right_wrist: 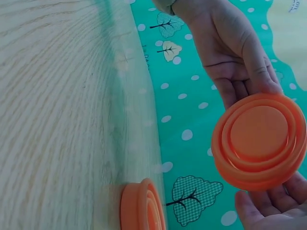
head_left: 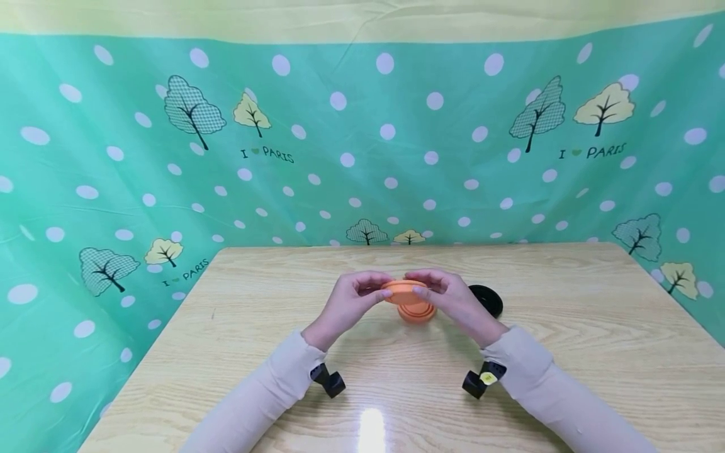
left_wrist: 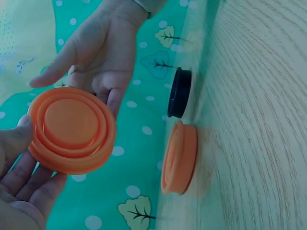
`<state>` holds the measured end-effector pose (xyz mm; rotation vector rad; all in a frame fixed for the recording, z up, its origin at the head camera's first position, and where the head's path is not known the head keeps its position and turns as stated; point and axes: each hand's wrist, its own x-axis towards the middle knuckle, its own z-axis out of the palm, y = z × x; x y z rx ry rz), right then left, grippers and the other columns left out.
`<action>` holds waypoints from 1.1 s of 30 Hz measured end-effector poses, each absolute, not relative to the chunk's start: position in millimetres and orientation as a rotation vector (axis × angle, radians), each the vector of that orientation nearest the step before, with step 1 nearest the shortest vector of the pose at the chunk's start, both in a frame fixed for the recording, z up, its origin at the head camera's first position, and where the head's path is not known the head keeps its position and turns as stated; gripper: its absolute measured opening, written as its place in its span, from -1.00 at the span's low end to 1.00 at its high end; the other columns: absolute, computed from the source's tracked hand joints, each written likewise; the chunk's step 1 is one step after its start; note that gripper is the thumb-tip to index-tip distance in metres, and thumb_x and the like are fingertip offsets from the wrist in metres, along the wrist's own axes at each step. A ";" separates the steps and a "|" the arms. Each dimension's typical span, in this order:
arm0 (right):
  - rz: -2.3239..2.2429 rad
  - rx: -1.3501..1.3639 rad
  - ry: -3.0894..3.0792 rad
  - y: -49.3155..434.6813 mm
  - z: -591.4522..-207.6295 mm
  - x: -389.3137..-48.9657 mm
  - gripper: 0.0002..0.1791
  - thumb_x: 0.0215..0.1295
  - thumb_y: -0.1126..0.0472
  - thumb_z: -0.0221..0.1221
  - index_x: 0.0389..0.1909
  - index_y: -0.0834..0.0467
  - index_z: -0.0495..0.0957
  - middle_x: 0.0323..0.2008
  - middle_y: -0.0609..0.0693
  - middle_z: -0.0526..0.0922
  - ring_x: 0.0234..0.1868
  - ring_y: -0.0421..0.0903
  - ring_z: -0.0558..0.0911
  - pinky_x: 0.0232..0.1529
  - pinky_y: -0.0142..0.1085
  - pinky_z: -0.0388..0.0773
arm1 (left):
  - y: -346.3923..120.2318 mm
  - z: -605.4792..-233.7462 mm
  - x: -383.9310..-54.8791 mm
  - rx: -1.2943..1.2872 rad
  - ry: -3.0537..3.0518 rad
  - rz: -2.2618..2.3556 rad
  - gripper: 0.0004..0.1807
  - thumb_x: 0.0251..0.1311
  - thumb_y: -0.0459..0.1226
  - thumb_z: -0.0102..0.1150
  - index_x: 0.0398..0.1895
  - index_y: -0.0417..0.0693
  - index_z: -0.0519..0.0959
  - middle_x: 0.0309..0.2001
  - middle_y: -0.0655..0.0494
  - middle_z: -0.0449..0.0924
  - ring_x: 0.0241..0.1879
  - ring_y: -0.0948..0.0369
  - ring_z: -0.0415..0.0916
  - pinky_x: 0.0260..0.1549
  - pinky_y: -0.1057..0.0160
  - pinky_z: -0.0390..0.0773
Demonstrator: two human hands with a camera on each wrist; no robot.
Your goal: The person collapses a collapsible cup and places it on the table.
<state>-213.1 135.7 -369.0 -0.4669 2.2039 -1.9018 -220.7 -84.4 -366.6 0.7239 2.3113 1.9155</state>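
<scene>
An orange collapsible cup (head_left: 404, 292), folded into a flat disc with concentric rings, is raised above the wooden table between both hands. My left hand (head_left: 347, 307) grips its left edge, thumb on the near side and fingers behind; the left wrist view shows the ringed face of the cup (left_wrist: 71, 123) tilted beside those fingers. At the opposite edge my right hand (head_left: 461, 306) holds the cup, its thumb at the front. Below it on the table sits a second round orange folded piece (head_left: 417, 313), partly covered by the raised cup in the head view.
A black round piece (head_left: 488, 301) lies on the table (head_left: 255, 302) to the right, partly behind my right hand. In the left wrist view the second orange piece (left_wrist: 179, 157) stands near it. A green dotted curtain (head_left: 362, 138) hangs along the table's back edge.
</scene>
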 end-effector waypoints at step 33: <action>-2.045 -0.461 2.171 123.6 -366.2 -211.9 -0.38 0.21 0.14 0.27 0.27 0.24 0.35 0.22 0.12 0.45 -0.03 -0.22 0.58 -0.05 -0.38 0.56 | -87.2 -365.2 -225.1 0.726 2.179 1.927 -0.33 0.19 -0.30 0.24 0.37 -0.15 0.24 0.35 0.05 0.28 0.33 0.17 0.20 0.27 0.20 0.26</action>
